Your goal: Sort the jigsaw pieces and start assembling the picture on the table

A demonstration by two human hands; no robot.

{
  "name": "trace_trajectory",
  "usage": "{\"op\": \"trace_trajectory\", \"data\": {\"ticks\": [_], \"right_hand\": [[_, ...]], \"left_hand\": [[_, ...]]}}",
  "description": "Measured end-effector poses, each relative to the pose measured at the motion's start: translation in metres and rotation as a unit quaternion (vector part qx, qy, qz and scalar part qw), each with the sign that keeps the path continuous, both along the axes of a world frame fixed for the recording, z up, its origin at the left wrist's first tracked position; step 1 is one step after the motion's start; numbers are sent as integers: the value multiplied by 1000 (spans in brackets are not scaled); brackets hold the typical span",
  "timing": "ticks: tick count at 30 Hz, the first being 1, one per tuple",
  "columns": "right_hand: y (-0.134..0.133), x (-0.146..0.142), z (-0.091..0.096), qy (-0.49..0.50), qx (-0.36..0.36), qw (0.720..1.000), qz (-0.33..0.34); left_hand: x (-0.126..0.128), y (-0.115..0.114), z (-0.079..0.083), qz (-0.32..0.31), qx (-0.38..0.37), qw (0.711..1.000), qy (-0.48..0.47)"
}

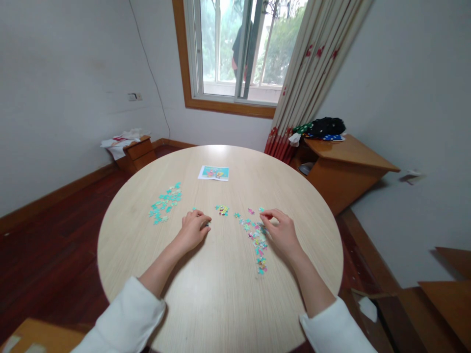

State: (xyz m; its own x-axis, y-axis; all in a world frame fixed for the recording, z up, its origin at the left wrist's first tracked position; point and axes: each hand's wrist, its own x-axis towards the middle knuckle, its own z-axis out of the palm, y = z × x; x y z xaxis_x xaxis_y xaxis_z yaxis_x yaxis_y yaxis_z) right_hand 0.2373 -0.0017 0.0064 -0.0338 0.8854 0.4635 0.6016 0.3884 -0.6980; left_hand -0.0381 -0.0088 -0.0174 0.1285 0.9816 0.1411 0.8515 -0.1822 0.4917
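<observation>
On the round pale wooden table [221,294] my left hand [192,229] rests with its fingers curled, their tips on a small teal puzzle piece [208,224]. My right hand [281,230] lies among a strip of mixed-colour loose pieces [256,240], thumb and forefinger pinched on a piece at its far end. Between the hands sits a small joined yellow cluster [222,210]. A pile of teal pieces [165,202] lies to the left. A printed reference picture [214,172] lies further back on the table.
A low wooden cabinet [346,169] with dark and spotted cloth on top stands at the right by a patterned curtain [312,73]. A small wooden box with papers [134,147] sits by the left wall. Cardboard lies on the floor at the right.
</observation>
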Motion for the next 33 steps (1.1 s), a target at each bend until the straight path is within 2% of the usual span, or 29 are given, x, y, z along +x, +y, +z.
{"op": "trace_trajectory", "data": {"ticks": [14, 28, 33], "right_hand": [[0, 0, 0, 5, -1, 1000, 3], [-3, -1, 2, 9, 6, 1000, 9], [-2, -1, 2, 10, 12, 1000, 11]], "left_hand": [[2, -1, 9, 26, -28, 999, 9], [7, -2, 9, 17, -31, 999, 2], [4, -2, 15, 14, -37, 999, -10]]}}
